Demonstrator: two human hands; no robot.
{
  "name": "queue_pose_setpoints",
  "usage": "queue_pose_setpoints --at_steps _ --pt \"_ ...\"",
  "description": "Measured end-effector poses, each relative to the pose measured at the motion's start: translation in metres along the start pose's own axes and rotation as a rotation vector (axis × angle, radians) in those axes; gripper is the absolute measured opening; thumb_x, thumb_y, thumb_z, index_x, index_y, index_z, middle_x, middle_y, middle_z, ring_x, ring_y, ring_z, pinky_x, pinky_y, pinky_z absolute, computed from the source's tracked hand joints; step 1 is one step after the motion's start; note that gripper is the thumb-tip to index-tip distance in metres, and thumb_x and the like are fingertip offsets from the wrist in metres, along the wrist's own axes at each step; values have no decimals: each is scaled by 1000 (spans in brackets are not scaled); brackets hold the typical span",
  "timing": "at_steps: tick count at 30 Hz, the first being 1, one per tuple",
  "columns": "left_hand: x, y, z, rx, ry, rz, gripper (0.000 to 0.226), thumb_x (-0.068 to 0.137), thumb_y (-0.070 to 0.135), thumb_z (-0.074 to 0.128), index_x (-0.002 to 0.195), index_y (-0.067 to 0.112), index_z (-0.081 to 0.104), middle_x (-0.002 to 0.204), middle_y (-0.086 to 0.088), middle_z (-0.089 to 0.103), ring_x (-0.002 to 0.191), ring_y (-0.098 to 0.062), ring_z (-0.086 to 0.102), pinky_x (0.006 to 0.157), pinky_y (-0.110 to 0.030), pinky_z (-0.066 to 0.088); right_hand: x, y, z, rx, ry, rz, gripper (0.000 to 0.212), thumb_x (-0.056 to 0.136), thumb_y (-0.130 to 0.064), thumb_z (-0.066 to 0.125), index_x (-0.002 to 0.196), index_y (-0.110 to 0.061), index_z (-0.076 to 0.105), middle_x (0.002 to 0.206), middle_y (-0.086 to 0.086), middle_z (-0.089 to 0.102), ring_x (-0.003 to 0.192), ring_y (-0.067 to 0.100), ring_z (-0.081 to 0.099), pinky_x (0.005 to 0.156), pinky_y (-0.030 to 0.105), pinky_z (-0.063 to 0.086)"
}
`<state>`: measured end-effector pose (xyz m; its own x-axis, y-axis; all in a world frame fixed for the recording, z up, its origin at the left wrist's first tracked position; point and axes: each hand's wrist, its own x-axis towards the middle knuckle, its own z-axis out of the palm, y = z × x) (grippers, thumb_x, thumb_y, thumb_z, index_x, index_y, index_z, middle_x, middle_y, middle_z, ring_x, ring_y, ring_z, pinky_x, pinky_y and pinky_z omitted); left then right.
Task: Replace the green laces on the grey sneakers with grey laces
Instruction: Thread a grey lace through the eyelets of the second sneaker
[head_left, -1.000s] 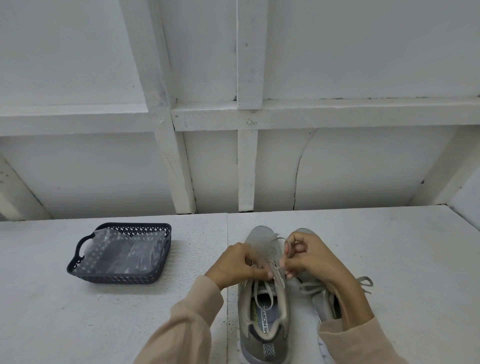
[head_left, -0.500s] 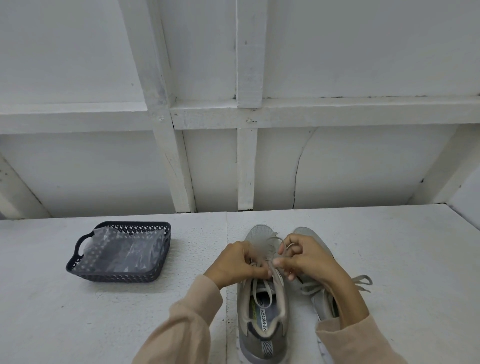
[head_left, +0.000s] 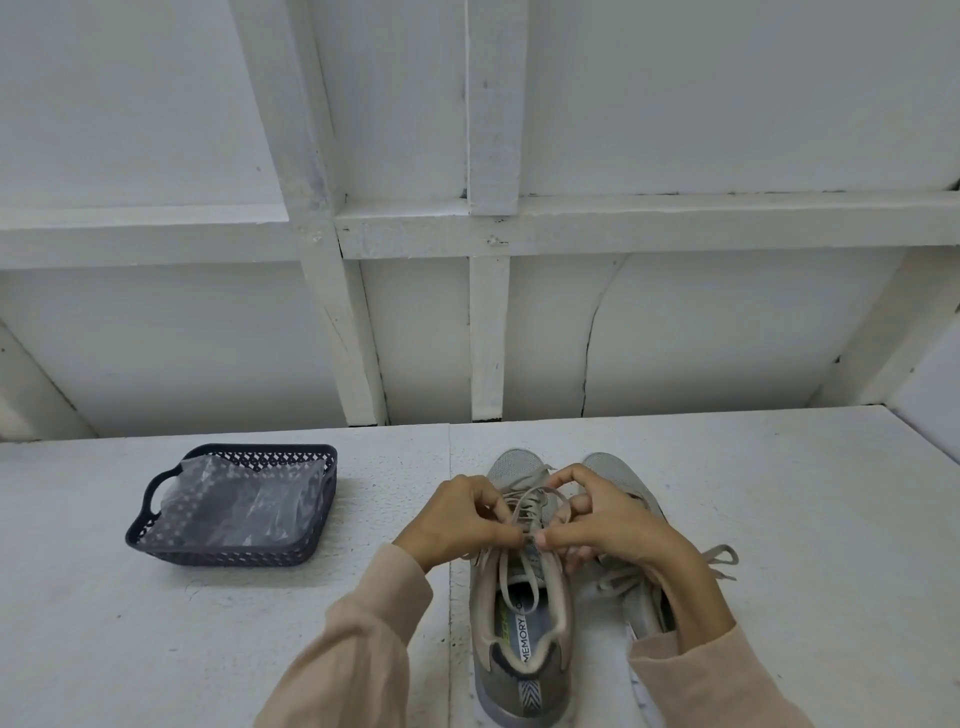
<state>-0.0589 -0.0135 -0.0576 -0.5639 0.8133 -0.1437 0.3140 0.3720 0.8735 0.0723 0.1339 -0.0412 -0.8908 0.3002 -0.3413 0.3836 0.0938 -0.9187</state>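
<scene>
Grey lace (head_left: 524, 499) above the sneaker (head_left: 519, 623), pinched in both grips.
We judge it soft, light and limp, best held close to the crossing; our left hand (head_left: 457, 519) and right hand (head_left: 613, 525) each pinch it there. Rough white desk (head_left: 260, 649), dark basket (head_left: 150, 540) well apart, white panelled wall (head_left: 675, 338) behind.

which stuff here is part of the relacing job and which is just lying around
In the job: sneaker being laced, grey lace, second sneaker, left hand, right hand, both pinching the lace.
Lying about: dark basket, clear plastic bag inside it.
</scene>
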Motion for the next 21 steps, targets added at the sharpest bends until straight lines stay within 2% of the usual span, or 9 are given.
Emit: queue_pose_setpoints --at_steps 1,3,7,10,12,14,16,18,21 --pt "0 0 -2 -36 5 -12 24 66 5 83 55 17 65 74 6 59 52 -6 52 47 -26 43 0 1 -1 1 -3 -1 54 74 0 79 117 -13 49 73 5 60 60 14 61 56 30 56" --pt "-2 0 -7 -100 40 -36 22 70 -1 78 59 11 63 70 3 60 45 -3 48 44 -19 37 1 1 -2 5 -4 -1 53 75 0 79 116 -14 50 72 5 59 60 14 62 57 30 55" --pt "-4 -3 -19 -136 158 -6 20 72 3 78 61 13 64 68 8 63 61 -4 55 57 -12 43 2 2 -1 6 -12 -2 50 75 0 79 115 -14 52 74 7 60 60 13 60 56 28 54" --pt "-6 -3 -21 -98 174 21 13 72 21 84 68 19 71 85 7 64 71 -7 52 65 -10 42 2 1 0 -28 -23 -6 45 76 -4 79 113 -16 56 75 5 60 63 13 60 53 23 50" --pt "-7 0 -21 -156 213 51 12 73 32 84 79 26 75 99 5 64 76 -7 51 70 -12 43 2 2 0 -67 -41 -24 39 77 -9 79 109 -19 60 81 7 59 68 15 60 55 25 50" --pt "-9 8 -24 -256 313 129 14 78 35 78 90 28 75 101 7 64 77 -5 52 72 -16 44 2 3 -1 -90 -52 -39 35 78 -12 79 107 -20 63 88 8 58 73 16 61 58 27 51" --pt "-11 19 -28 -379 427 214 16 86 32 70 100 24 73 87 9 63 68 -3 50 66 -17 43 2 4 -1 -103 -52 -49 32 78 -15 80 106 -19 66 89 7 59 73 15 61 59 27 51" --pt "-13 31 -35 -520 514 289 16 95 19 60 108 16 69 77 4 58 59 -6 46 58 -17 42 2 4 -1 -105 -47 -71 26 78 -17 80 100 -16 67 86 3 62 73 13 61 59 26 50" --pt "-17 42 -46 -653 546 373 22 99 7 50 116 10 62 84 1 62 58 -10 51 58 -20 47 2 2 -1 -52 -33 -116 13 79 -13 77 85 -10 66 80 1 67 73 13 60 57 23 47"
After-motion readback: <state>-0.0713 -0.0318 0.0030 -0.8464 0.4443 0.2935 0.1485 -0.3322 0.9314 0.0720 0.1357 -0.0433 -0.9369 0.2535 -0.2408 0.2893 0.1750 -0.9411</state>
